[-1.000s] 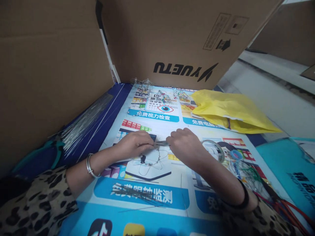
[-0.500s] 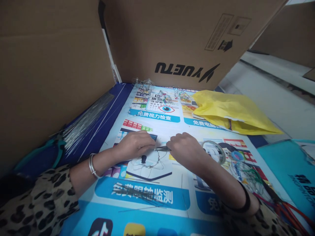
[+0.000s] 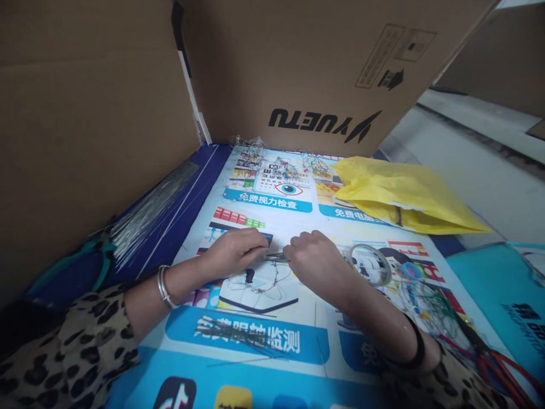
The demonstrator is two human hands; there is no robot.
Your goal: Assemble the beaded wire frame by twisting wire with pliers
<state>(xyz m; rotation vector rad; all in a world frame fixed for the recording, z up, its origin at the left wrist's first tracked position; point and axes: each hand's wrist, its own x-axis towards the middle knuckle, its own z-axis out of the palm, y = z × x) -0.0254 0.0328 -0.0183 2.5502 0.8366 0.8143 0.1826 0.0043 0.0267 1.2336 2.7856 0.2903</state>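
A wire ring with small beads [image 3: 258, 288] hangs below my hands, just over the printed sheet. My left hand [image 3: 233, 251] is closed in a pinch on the upper part of this ring; the exact spot is hidden by the fingertips. My right hand [image 3: 315, 258] is wrapped round a small metal tool whose narrow jaws, like those of needle-nose pliers [image 3: 276, 257], point left to my left fingertips. The handles are hidden in the fist. A bundle of short dark wires [image 3: 234, 331] lies on the sheet nearer to me.
Long straight wires [image 3: 151, 210] and teal-handled pliers [image 3: 100, 258] lie at left. Tangled wire pieces [image 3: 251, 147] sit far back. At right are a yellow bag [image 3: 404, 190], a wire coil [image 3: 386, 267], coloured wires [image 3: 438, 309] and red-handled cutters [image 3: 496, 360]. Cardboard walls [image 3: 272, 62] stand behind.
My right hand and the tool's jaws have shifted slightly left, closer to my left fingertips. My left hand stays nearly in place on the wire ring.
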